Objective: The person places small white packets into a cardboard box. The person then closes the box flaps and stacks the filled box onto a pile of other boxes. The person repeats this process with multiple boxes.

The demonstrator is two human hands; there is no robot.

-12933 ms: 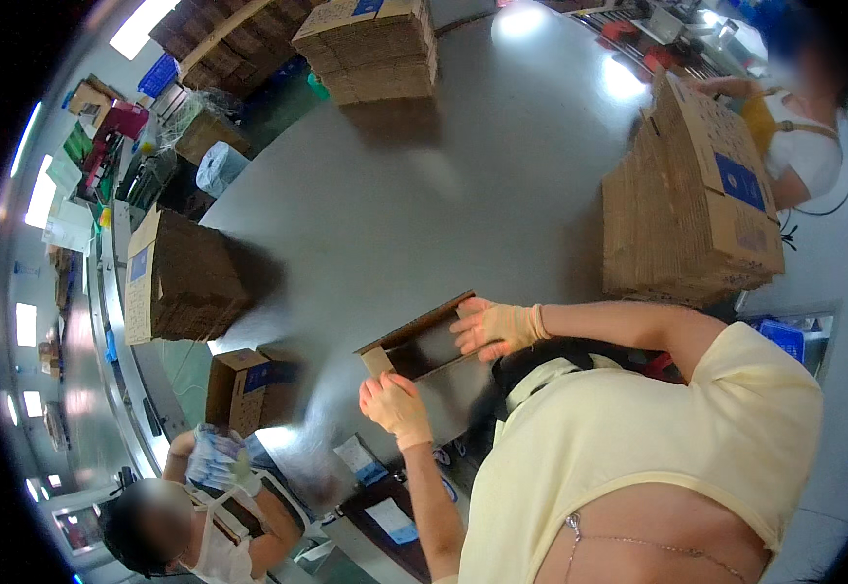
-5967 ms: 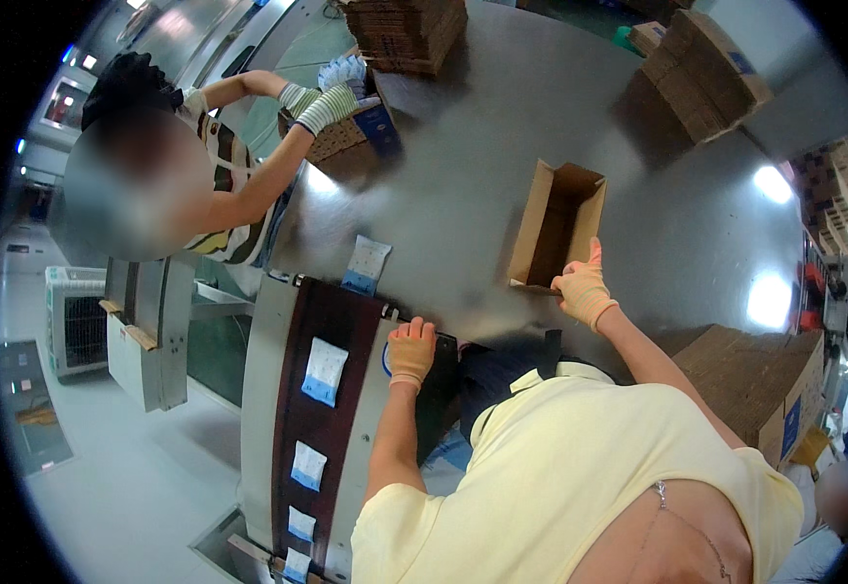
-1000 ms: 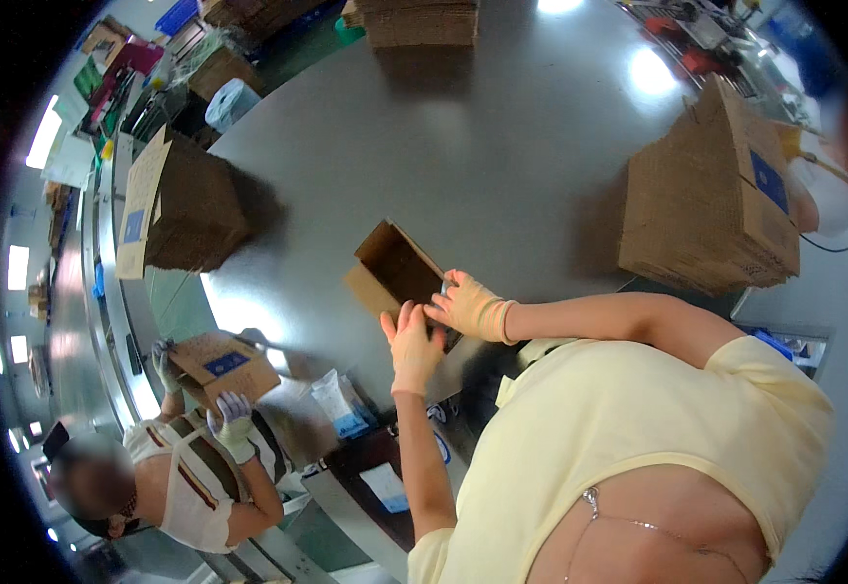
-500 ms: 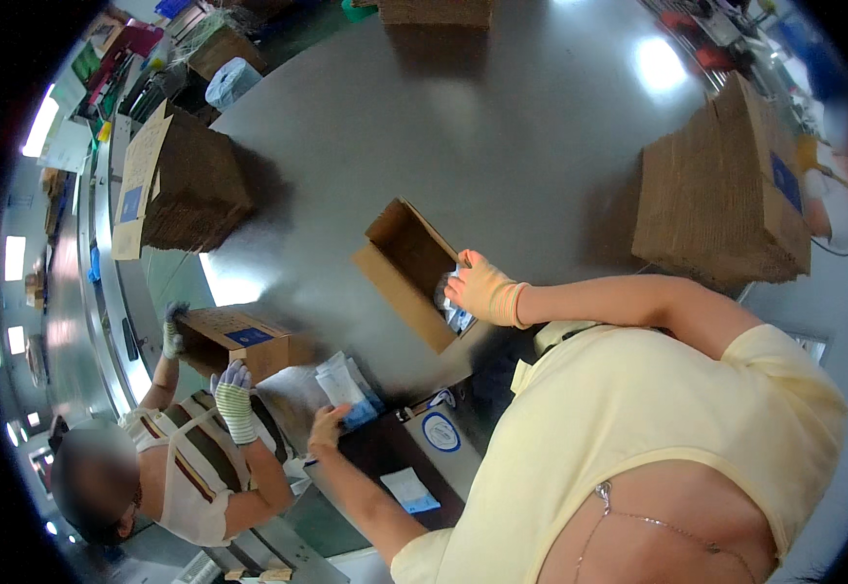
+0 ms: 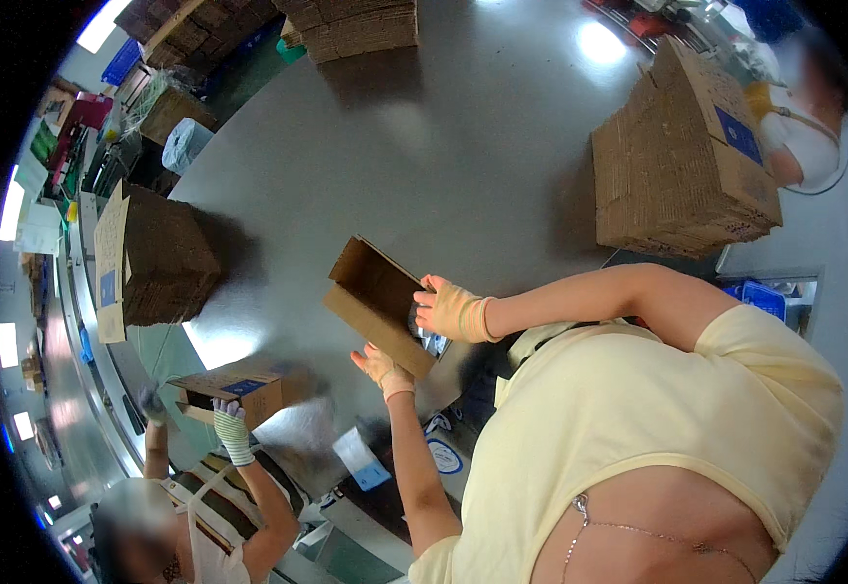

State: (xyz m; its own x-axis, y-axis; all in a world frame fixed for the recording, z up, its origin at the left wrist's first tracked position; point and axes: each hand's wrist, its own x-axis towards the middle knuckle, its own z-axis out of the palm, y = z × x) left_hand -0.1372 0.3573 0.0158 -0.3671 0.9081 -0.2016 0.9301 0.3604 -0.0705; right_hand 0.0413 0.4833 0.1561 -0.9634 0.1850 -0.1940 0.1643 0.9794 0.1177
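An open cardboard box (image 5: 377,321) lies tilted on the grey metal table in front of me. My right hand (image 5: 455,311), in a pale orange knit glove, grips the box's right edge, its fingers curled over the rim. Below that hand, a bit of a white and blue packet (image 5: 434,344) shows at the box's near end. My left hand (image 5: 383,370) rests with its fingers spread against the near left side of the box. Nearer to me, left of my left forearm, is a white and blue packet (image 5: 363,460).
A co-worker in striped gloves (image 5: 233,431) handles another cardboard box (image 5: 249,394) at the left. Stacks of flattened cartons stand at left (image 5: 169,258), right (image 5: 682,161) and the far side (image 5: 361,29). Another person (image 5: 806,146) is beyond the right stack.
My left hand has moved from beside the packets up to the box. The right hand stays at the box's right side. The whole view has shifted, and the co-worker's box is tilted differently.
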